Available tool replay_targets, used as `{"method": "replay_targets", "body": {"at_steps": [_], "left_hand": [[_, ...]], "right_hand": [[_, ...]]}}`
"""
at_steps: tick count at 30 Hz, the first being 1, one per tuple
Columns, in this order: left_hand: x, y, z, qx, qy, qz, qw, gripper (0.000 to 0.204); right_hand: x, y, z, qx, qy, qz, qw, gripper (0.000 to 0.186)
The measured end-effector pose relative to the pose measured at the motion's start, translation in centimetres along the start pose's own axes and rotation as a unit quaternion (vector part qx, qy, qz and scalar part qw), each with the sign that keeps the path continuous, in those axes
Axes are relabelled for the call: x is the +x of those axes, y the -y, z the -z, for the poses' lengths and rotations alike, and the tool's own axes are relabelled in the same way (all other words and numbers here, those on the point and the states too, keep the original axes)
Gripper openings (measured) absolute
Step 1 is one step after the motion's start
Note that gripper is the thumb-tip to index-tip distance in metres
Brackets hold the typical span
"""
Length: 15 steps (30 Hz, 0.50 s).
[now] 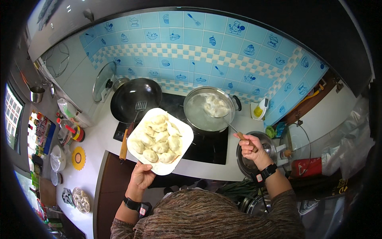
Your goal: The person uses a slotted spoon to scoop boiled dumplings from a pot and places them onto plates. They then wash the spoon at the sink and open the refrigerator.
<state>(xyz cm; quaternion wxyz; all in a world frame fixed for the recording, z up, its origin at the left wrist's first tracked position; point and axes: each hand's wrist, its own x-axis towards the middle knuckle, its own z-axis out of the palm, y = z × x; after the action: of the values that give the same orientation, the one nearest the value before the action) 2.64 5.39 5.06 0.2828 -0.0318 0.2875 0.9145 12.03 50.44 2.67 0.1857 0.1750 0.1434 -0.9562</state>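
Observation:
My left hand (142, 176) grips the near edge of a white squarish plate (188, 137) with rounded corners. Several dumplings (160, 147) lie on it, and it hangs over the front of the black cooktop (211, 149). The fingers of my right hand (251, 150) wrap round the wooden handle of a skimmer (234, 127). Its head is over the steel pot (190, 120) of cloudy water on the right of the cooktop. Pale dumplings (215, 105) sit in the skimmer, heaped above the water; the head beneath them is mostly hidden.
Left of the pot stands a black wok (133, 91) with a slotted spatula (140, 106). A steel pan (244, 159) and a glass lid (304, 139) are at the right. Bottles (77, 133), a yellow trivet (78, 158) and a bowl of dumplings (82, 200) line the left counter.

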Motion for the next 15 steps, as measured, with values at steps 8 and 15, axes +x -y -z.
{"method": "replay_targets", "body": {"at_steps": [8,15], "left_hand": [[-0.6,0.4,0.2,0.003,0.004,-0.017,1.0,0.08],[-1.5,0.1,-0.4,-0.011,-0.002,-0.028,1.0,0.075]], "right_hand": [[1.3,0.4,1.0,-0.04,-0.029,-0.008,0.999,0.032],[2.4,-0.2,2.4,-0.111,-0.027,0.013,0.993,0.033]]}}
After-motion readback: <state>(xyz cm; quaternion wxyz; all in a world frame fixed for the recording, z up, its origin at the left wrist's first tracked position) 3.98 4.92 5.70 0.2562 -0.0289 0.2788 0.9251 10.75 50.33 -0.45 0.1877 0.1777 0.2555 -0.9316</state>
